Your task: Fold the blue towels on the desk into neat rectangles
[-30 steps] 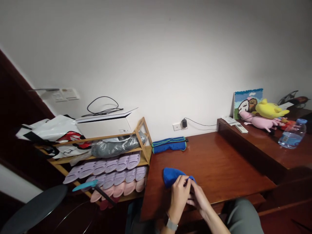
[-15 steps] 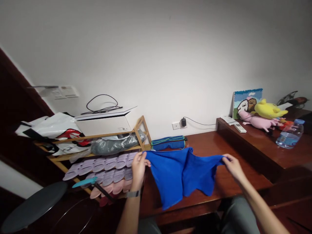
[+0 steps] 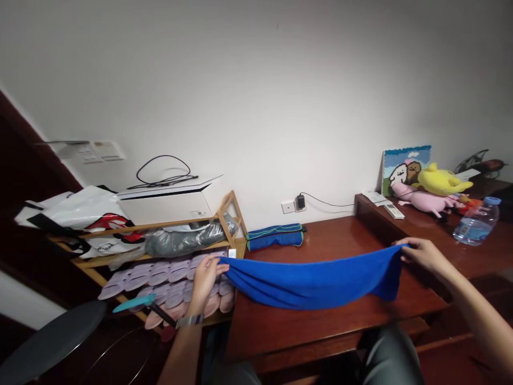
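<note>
The left hand [image 3: 205, 279] and right hand [image 3: 427, 254] pinch opposite upper corners of the blue cloth [image 3: 312, 283], apt holds, as it looks light, soft and limp.

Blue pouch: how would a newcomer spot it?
Find the brown desk below the black charger. The pouch lies at its far left corner, beside the rack. Green trim sets it apart from the plain cloth between left hand and right hand.

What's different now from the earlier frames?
The blue cloth, bunched at first, then held up, is now stretched wide. Both the left hand and right hand moved outward, each pinching a corner. The blue pouch and bottle stayed put.
</note>
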{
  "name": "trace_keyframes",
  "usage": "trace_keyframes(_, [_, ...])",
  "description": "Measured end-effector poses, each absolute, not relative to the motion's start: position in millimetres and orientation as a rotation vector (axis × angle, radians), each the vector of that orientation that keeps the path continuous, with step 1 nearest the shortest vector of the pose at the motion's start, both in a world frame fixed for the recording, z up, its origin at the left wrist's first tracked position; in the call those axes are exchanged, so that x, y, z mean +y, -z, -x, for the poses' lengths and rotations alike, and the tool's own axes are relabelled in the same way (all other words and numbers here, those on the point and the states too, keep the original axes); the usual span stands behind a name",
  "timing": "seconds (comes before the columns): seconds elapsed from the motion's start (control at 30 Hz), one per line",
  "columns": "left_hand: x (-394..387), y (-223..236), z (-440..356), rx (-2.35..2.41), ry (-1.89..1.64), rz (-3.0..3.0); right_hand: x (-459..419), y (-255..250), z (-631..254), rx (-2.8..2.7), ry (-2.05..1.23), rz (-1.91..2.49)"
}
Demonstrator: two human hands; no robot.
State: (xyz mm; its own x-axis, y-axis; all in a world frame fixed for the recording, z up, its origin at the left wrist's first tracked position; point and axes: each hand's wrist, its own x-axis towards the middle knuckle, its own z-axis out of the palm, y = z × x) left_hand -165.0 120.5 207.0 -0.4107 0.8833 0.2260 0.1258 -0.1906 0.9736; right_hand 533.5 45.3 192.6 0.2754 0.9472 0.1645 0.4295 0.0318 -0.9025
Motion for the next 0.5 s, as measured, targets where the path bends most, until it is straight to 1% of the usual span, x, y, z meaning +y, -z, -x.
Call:
trace_keyframes(0.17, [160.7, -234.0, 154.7, 1.460, -1.799, -1.181, 95.0, -223.8, -533.4, -1.342, -0.492, 1.483])
trace_keyframes(0.3, [160.3, -241.1, 162.8, 1.368, -1.972, -1.186, 99.4, -233.9, -537.5, -1.388, -0.337, 1.427])
trace_keyframes(0.4, [140.8, -215.6, 171.8, 1.330, -2.060, -1.203, 84.1, -210.2, -543.0, -1.383, -0.260, 1.405])
trace_keyframes(0.5, [114.8, -163.7, 176.0, 1.488, -1.959, -1.282, 66.2, -158.1, -547.1, -1.362, -0.254, 1.449])
